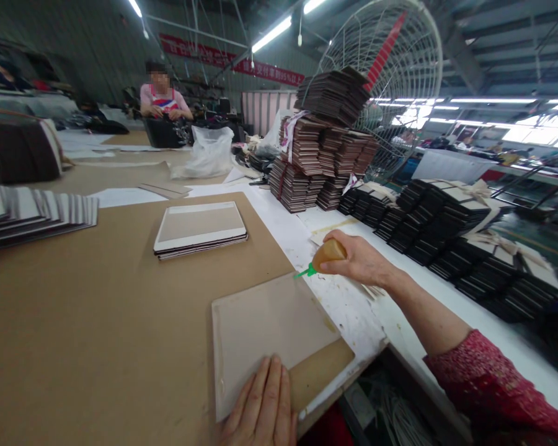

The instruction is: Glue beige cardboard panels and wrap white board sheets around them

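Brown paper (97, 322): covers the work surface from the left, with white paper (279, 223) beyond its right edge.
Left pile (41, 214): pale-edged pieces lying fanned, well apart from the hands.
Co-worker (167, 102): a person farther back, away from this work.
Small stack (199, 229): flat panels, pale-bordered on top, beyond the board.
Board (270, 322): grey-beige, lying flat near the front; a glossy streak along its left edge looks like glue.
Left hand (265, 406): open, palm down, fingers together on the board's near edge. Firm, flat pressure should stop the board turning — fingertips are best clear of the streak.
Green nozzle (307, 271): its tip is at the far right corner; touching or just above, I cannot tell. A low slant and even pace should lay a thin line close to the edge.
Bottle (330, 253): amber, tipped nozzle-down; a gentle squeeze, eased at corners, should avoid blobs.
Right hand (356, 260): closed around the bottle.
Red sleeve (488, 378): at lower right, best held off anything wet.
Black bundles (446, 217): stacked on the right — drips should stay away from them.
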Available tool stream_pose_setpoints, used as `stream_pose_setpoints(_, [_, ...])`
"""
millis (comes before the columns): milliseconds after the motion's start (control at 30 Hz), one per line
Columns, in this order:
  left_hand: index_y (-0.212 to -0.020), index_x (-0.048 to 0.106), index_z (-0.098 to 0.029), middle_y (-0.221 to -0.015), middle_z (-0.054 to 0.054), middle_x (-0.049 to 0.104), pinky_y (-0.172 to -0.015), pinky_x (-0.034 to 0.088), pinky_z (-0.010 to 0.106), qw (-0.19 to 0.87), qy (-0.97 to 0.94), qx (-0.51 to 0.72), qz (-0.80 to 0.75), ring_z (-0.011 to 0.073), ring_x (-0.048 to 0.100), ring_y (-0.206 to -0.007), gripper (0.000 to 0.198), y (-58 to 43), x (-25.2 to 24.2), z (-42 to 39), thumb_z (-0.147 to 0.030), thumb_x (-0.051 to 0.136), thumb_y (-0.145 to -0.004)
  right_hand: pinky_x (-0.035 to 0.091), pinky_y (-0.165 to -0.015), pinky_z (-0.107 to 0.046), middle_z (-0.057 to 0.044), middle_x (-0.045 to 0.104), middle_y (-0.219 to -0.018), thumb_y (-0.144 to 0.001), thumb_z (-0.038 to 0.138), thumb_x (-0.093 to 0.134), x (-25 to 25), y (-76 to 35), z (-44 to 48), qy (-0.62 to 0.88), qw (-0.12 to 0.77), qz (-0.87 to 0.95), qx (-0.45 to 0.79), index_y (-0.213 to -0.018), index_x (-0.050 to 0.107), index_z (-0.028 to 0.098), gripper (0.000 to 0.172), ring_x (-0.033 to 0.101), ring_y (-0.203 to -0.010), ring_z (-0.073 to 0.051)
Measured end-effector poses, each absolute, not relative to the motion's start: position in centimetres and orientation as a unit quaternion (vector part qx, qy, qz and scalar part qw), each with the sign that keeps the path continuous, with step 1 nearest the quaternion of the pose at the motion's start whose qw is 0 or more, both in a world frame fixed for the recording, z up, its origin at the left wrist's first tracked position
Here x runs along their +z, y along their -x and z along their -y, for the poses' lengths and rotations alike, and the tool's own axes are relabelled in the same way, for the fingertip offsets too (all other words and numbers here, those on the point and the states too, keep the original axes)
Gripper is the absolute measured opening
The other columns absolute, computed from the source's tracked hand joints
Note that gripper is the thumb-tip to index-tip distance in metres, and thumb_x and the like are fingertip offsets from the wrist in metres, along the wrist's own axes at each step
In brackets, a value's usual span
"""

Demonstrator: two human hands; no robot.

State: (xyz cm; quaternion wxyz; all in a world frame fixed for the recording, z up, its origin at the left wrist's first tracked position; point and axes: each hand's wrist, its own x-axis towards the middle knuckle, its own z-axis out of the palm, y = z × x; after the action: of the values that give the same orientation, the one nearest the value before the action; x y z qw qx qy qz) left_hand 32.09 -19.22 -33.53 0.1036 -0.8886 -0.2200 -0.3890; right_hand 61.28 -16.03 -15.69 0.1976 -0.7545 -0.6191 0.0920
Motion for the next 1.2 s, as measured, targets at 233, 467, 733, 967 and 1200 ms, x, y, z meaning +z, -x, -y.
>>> stream_pose_setpoints(233, [-0.117,0.063,-0.01,-0.122,0.012,0.066,-0.103,0.037,0.034,0.127,0.904,-0.358,0.198,0.0232,0.06,-0.113,0.036,-31.6,-33.2,18.9,-0.027,0.048,-0.088,0.038,-0.061,-0.027,-0.001,0.065,-0.083,-0.073,0.046,0.071,-15.8,-61.8,16.7,0.757,0.21,0.613,0.085,-0.106,0.056,0.022,0.044,0.057,-0.071,-0.019])
stream_pose_setpoints(467, [-0.117,0.062,-0.009,-0.122,0.015,0.065,-0.089,0.045,0.035,0.194,0.918,-0.313,0.148,0.0256,0.063,-0.108,0.041,-31.1,-32.5,18.1,-0.031,0.056,-0.084,0.036,-0.059,-0.027,-0.001,0.064,-0.079,-0.071,0.047,0.072,-15.4,-61.8,17.1,0.755,0.192,0.621,0.086,-0.104,0.056,0.022,0.044,0.055,-0.069,-0.018])
stream_pose_setpoints(733, [-0.119,0.061,-0.007,-0.122,0.016,0.065,-0.089,0.045,0.035,0.192,0.918,-0.317,0.143,0.026,0.063,-0.108,0.043,-31.0,-32.2,18.1,-0.031,0.057,-0.084,0.033,-0.055,-0.026,0.001,0.062,-0.075,-0.072,0.045,0.072,-14.3,-62.0,19.0,0.753,0.155,0.632,0.097,-0.104,0.057,0.022,0.042,0.054,-0.065,-0.017])
stream_pose_setpoints(967, [-0.12,0.061,-0.007,-0.123,0.016,0.064,-0.089,0.045,0.035,0.196,0.918,-0.313,0.146,0.0263,0.062,-0.109,0.044,-31.0,-32.4,18.1,-0.032,0.057,-0.084,0.033,-0.056,-0.026,-0.001,0.063,-0.076,-0.072,0.045,0.072,-14.0,-61.3,19.2,0.757,0.145,0.631,0.091,-0.106,0.057,0.021,0.044,0.054,-0.066,-0.017])
stream_pose_setpoints(1200, [-0.121,0.06,-0.007,-0.125,0.016,0.063,-0.089,0.044,0.035,0.187,0.922,-0.306,0.146,0.0257,0.062,-0.109,0.044,-30.9,-32.3,18.2,-0.03,0.056,-0.084,0.033,-0.054,-0.025,0.0,0.063,-0.076,-0.072,0.046,0.072,-13.7,-61.3,19.9,0.761,0.135,0.625,0.111,-0.108,0.056,0.021,0.047,0.054,-0.064,-0.016])
